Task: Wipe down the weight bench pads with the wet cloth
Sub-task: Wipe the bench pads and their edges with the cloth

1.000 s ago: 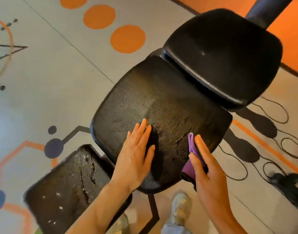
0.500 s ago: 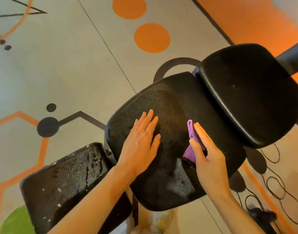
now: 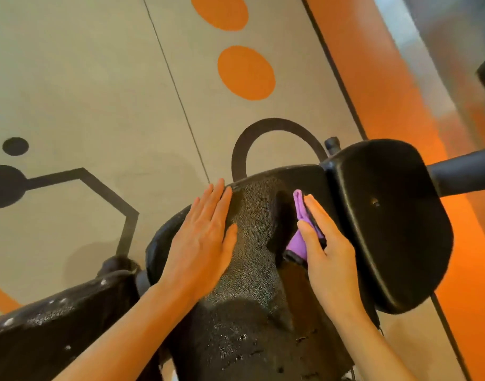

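The black, cracked middle bench pad (image 3: 252, 270) fills the lower centre of the head view. My left hand (image 3: 203, 243) lies flat on its left side, fingers straight and reaching the far edge. A folded purple cloth (image 3: 300, 215) is pressed against the pad's right part by my right hand (image 3: 323, 251), with the fingers over it and the thumb beside it. A smoother black pad (image 3: 395, 224) sits just to the right of the cloth. Another worn pad (image 3: 57, 331) with white flecks lies at the lower left.
A dark padded bar (image 3: 461, 174) sticks out to the right from behind the right pad. The floor (image 3: 98, 92) is grey with orange dots, black lines and an orange band on the right. A black knob (image 3: 332, 144) stands at the pad joint.
Both hands have slid further away along the middle pad toward its far edge, the right hand carrying the cloth. The view has tilted forward, so the pads sit lower in frame.
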